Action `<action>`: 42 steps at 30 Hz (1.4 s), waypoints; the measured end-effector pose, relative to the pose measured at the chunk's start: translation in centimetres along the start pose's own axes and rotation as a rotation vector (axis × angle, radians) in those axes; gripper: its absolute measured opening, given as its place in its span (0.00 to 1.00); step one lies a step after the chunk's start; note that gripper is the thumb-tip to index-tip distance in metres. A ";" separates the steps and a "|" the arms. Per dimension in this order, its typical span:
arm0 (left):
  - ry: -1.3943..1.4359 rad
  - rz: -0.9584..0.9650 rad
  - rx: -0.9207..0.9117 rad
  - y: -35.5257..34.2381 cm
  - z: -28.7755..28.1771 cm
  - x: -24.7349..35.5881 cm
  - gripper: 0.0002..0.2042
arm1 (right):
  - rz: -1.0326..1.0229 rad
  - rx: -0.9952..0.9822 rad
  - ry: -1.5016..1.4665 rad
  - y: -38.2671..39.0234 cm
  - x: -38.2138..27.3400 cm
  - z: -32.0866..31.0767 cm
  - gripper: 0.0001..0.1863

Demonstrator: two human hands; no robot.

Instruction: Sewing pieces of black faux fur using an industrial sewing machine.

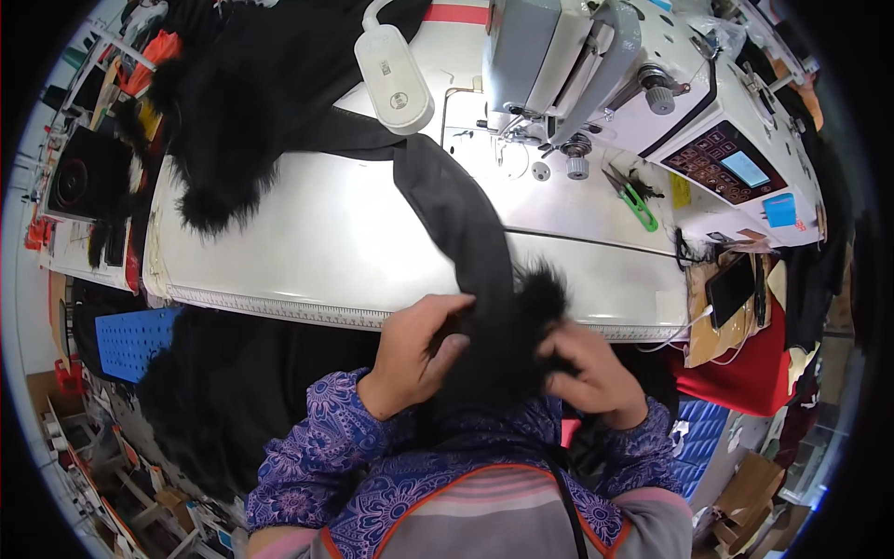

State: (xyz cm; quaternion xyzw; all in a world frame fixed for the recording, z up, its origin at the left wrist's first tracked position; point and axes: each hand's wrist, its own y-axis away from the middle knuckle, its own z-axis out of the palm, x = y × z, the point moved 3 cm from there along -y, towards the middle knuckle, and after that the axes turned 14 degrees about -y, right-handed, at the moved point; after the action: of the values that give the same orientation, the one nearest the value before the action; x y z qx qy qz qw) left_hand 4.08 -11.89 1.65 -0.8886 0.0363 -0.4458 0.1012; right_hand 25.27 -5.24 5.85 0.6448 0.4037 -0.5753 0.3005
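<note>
A long strip of black fabric [454, 210] runs from a larger pile of black fur-trimmed cloth [242, 84] down over the table's front edge toward my lap. My left hand [415, 350] grips the strip's left side, thumb and fingers curled on it. My right hand [590, 371] holds the fluffy black fur end [535, 296] on the right, its fingers curled and slightly blurred. The strip passes in front of the sewing machine's needle area, and part of it lies hidden in the dark bundle between my hands.
Sewing machine [526, 56] with control panel [722, 163], white lamp [394, 79], green snips [641, 207], white table [307, 233] with ruler edge, phone [731, 289] at right, black speaker-like box [88, 182], blue plastic basket [135, 340] at left, red cloth [736, 373].
</note>
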 end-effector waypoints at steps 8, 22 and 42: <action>-0.007 0.005 -0.042 -1.2 1.5 0.9 0.12 | -0.107 -0.020 0.297 0.0 -0.3 2.3 0.14; 0.152 -0.030 0.116 1.6 1.0 1.9 0.27 | -0.050 0.515 0.238 0.2 1.4 3.7 0.11; -0.188 -0.066 0.059 -0.1 -1.2 2.5 0.25 | 0.052 0.653 -0.380 -3.9 3.1 5.5 0.08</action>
State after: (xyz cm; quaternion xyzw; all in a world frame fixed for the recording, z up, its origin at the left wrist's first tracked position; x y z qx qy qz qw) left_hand 4.61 -12.38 4.35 -0.9238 -0.0157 -0.3646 0.1157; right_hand 19.19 -7.49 2.21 0.5982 0.1196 -0.7754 0.1631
